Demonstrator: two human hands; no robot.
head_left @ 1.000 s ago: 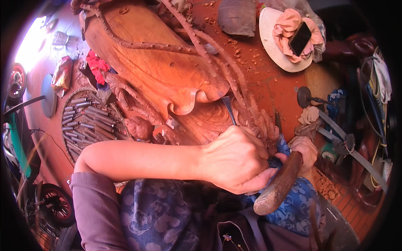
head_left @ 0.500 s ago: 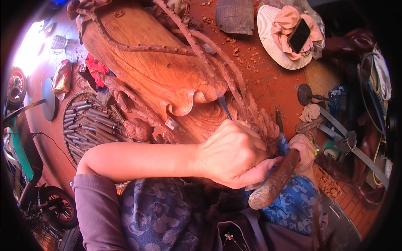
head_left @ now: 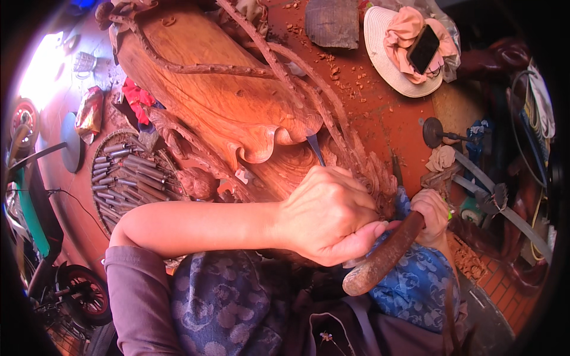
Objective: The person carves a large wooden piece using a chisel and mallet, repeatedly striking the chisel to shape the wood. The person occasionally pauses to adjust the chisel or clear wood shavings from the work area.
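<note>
My left hand [head_left: 332, 216] is wrapped round a carving chisel [head_left: 315, 146], thumb pointing toward the right. The chisel's narrow blade reaches the wavy carved edge of a large reddish wood carving [head_left: 219, 104]; most of its handle is hidden in my fist. In my right hand [head_left: 432, 212] is a rounded wooden mallet [head_left: 383, 255], gripped at its thinner end. Its thick worn end points down and left, close to the butt of the chisel below my left hand. I cannot tell whether the two touch.
Left of the carving, a round basket [head_left: 94, 178] holds several chisels. At the far right a pale hat [head_left: 380, 65] carries pink cloth and a dark phone [head_left: 423, 50]. Wood chips [head_left: 334, 71] lie on the red floor. A wheel [head_left: 83, 295] stands at the lower left.
The thick end of the mallet has shifted slightly left, toward the chisel's butt. My left hand and the chisel stay almost where they were.
</note>
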